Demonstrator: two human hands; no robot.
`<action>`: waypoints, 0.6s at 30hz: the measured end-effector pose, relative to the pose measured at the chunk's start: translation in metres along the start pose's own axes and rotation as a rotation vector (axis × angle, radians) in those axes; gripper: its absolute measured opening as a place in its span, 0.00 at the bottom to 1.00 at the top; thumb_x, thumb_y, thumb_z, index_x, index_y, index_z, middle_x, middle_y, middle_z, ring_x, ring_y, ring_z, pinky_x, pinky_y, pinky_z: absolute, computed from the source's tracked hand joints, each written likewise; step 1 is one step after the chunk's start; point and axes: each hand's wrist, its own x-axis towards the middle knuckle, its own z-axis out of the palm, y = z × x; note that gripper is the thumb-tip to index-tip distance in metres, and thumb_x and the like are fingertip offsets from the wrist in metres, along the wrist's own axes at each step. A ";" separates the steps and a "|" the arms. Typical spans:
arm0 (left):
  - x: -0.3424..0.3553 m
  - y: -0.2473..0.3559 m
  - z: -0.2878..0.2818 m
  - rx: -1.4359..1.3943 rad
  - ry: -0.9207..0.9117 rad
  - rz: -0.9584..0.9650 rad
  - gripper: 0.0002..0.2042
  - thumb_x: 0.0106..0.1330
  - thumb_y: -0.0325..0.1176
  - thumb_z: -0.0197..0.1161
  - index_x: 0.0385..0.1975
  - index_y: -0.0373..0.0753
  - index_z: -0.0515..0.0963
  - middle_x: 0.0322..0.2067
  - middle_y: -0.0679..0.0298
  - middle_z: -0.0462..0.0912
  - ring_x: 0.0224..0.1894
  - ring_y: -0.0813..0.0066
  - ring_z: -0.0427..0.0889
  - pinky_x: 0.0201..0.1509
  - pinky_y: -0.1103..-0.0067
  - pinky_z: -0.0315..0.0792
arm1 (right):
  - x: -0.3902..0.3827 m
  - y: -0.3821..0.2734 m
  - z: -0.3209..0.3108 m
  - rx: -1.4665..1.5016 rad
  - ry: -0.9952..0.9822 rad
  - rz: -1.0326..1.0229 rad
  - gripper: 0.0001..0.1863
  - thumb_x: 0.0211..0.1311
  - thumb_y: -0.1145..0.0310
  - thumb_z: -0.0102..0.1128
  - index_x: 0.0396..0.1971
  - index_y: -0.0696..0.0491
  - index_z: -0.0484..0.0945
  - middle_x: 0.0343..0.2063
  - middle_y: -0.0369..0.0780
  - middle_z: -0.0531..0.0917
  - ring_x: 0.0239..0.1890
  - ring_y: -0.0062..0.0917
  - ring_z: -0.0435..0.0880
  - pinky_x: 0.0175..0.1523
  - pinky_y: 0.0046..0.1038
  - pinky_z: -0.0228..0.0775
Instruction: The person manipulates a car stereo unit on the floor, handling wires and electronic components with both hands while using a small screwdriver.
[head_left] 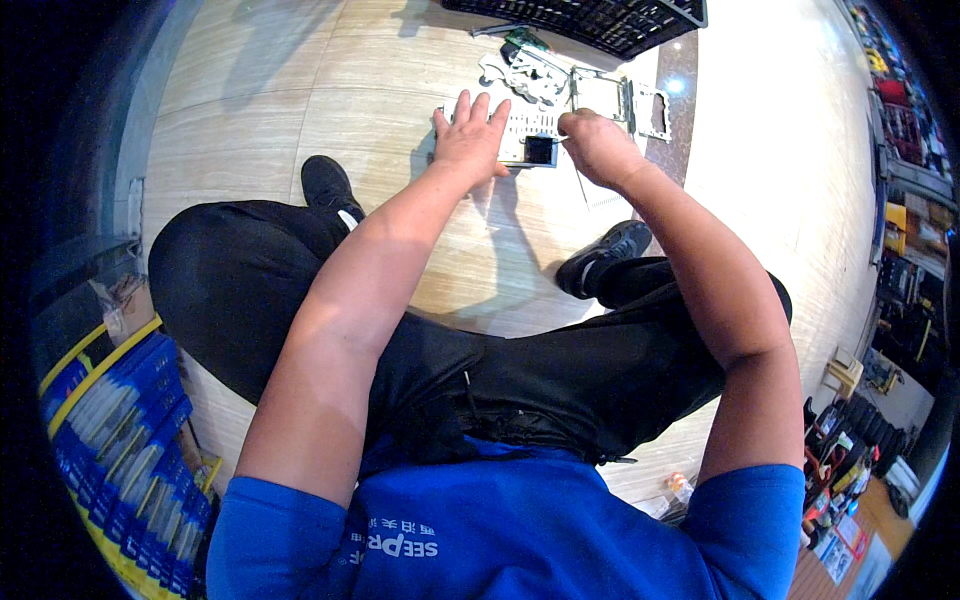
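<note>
My left hand (468,140) lies with fingers spread on the left part of a pale, slotted metal unit (517,125) on the floor. A square black opening (540,150) shows at that unit's near right corner. Over its right side my right hand (600,147) is closed, fingertips pressed together. Thin dark lines show beside its fingers, but what it grips is too small to name. Just beyond the hands lie bare metal frames (602,92), a cut-out metal plate (538,78) and a green circuit board (524,40).
A black plastic crate (600,25) stands beyond the parts. My black shoes (328,185) rest on the tiled floor (400,60), either side of the work. At the left stands a yellow-framed rack (130,440) of blue packages; shelves of tools (850,450) line the right.
</note>
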 end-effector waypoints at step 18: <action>0.000 0.002 -0.002 0.017 -0.003 -0.012 0.52 0.50 0.45 0.79 0.75 0.54 0.52 0.75 0.58 0.51 0.78 0.53 0.45 0.75 0.45 0.49 | -0.001 -0.005 -0.004 -0.019 0.002 0.054 0.10 0.61 0.78 0.49 0.39 0.59 0.79 0.40 0.53 0.82 0.45 0.47 0.85 0.51 0.42 0.78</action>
